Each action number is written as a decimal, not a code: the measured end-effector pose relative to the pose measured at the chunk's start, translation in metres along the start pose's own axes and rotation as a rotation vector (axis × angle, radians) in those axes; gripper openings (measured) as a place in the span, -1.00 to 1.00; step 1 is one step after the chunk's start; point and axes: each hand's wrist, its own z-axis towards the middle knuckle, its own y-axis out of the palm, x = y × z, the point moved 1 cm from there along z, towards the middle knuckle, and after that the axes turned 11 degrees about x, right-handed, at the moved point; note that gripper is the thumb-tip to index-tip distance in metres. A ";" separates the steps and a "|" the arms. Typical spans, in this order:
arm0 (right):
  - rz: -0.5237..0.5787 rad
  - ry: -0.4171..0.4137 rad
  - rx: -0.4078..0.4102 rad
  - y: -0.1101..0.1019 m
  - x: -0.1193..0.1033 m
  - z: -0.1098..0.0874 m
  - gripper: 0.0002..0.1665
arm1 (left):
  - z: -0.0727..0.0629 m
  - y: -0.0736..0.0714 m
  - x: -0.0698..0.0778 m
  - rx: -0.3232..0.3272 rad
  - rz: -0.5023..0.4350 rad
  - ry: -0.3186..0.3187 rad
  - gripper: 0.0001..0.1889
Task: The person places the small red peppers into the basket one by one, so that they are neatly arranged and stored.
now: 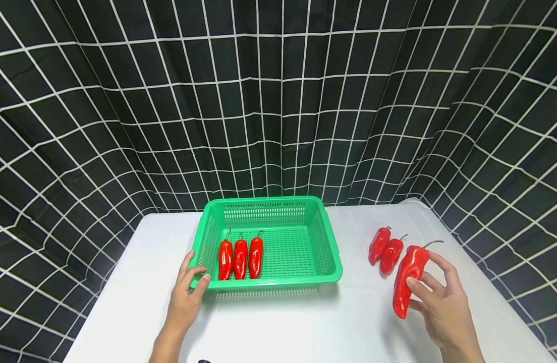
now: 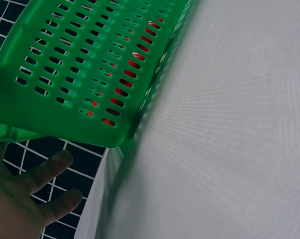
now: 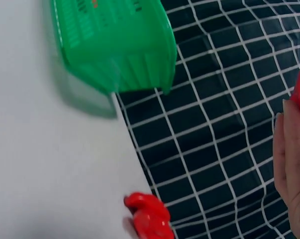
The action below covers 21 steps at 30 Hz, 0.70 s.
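My right hand (image 1: 444, 302) holds a red pepper (image 1: 410, 280) between thumb and fingers over the right side of the table, its stem pointing up and right. Just left of it, two more red peppers (image 1: 385, 250) lie side by side. On the left, a green plastic basket (image 1: 278, 283) has three red peppers (image 1: 240, 258) lined up in its left half, stems to the back. My left hand (image 1: 185, 292) grips the basket's rim at the front left corner, thumb and index finger on the rim; other fingers (image 2: 45, 174) spread beside the corner in the left wrist view.
A white cloth (image 1: 292, 327) covers the table. A black curtain with a white grid (image 1: 269, 101) hangs behind and around both sides. At the bottom edge, a small dark object (image 1: 204, 361) shows only in part.
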 end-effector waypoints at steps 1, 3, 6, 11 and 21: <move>0.013 -0.011 -0.008 0.003 0.000 -0.001 -0.05 | 0.000 0.000 0.000 0.000 0.000 -0.001 -0.85; 0.036 -0.032 -0.023 0.009 -0.001 -0.003 -0.05 | 0.000 0.000 0.000 0.001 0.003 -0.003 -0.85; 0.064 -0.063 -0.051 0.018 -0.002 -0.005 -0.03 | 0.000 0.000 0.000 0.003 0.002 -0.002 -0.84; 0.090 -0.104 -0.107 0.028 -0.005 -0.011 -0.04 | -0.001 0.001 -0.001 0.003 0.007 -0.003 -0.84; 0.136 -0.159 -0.233 0.055 -0.008 -0.014 -0.10 | 0.000 0.000 -0.001 0.001 0.010 0.004 -0.86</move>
